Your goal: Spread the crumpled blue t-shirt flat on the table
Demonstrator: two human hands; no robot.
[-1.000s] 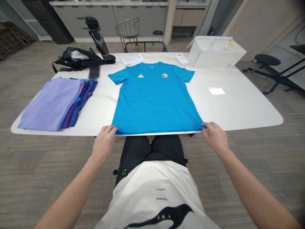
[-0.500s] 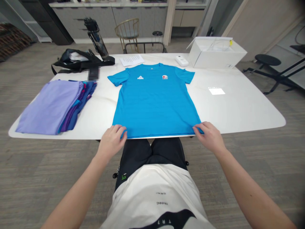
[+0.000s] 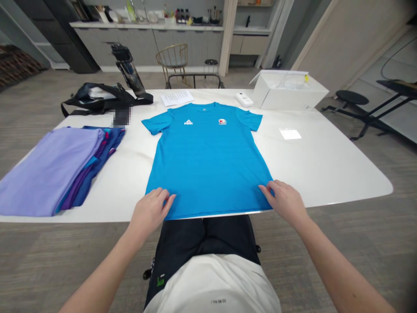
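Note:
A blue short-sleeved T-shirt (image 3: 208, 161) lies spread flat, front up, with its collar away from me and its hem along the table's near edge. White and red logos mark its chest. At its lower left side is my left hand (image 3: 151, 208), thumb apart from the bent fingers, over the cloth. My right hand (image 3: 286, 200) is at the lower right side, its thumb over the fabric and held away from the fingers. Neither hand shows cloth pinched in it, though some fingertips are hidden.
Folded clothes (image 3: 52, 165) are stacked at the left of the white table (image 3: 339, 169). Behind them lie a black bag (image 3: 97, 98) and a dark bottle (image 3: 128, 71). Along the far side are a printed paper (image 3: 177, 98), a small white device (image 3: 244, 100) and a white box (image 3: 289, 93).
The view has tilted up, so the table sits lower in the picture. Both hands have shifted slightly up from the hem along the shirt's sides. The shirt stays flat.

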